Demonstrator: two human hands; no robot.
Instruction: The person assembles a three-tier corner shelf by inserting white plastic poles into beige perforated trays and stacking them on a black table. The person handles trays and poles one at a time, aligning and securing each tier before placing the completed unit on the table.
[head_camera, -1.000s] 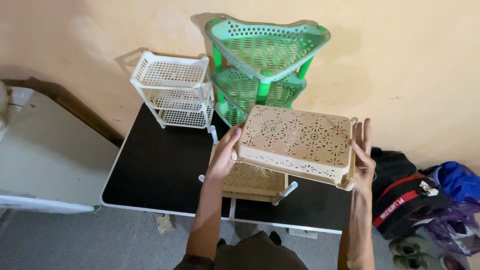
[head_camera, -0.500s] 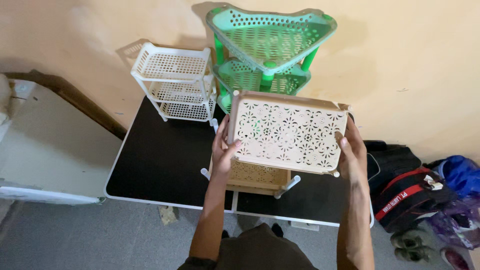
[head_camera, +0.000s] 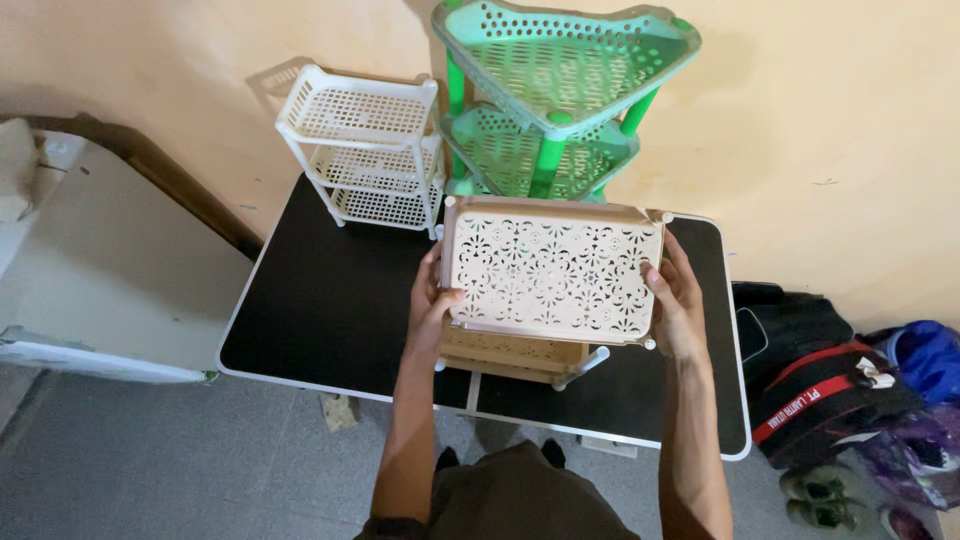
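I hold a beige perforated plastic tray level above the table, one hand on each short side. My left hand grips its left edge and my right hand grips its right edge. Directly beneath it stands a lower beige shelf tier with white posts at its corners. The held tray hides most of that lower tier.
A black table with a white rim bears a small white rack and a green corner rack against the wall. Bags and shoes lie on the floor at right. A grey-white surface is at left.
The beige tray has swung from tilted at the right to level and centred over the lower tier, and it sits lower. Both hands kept their grip.
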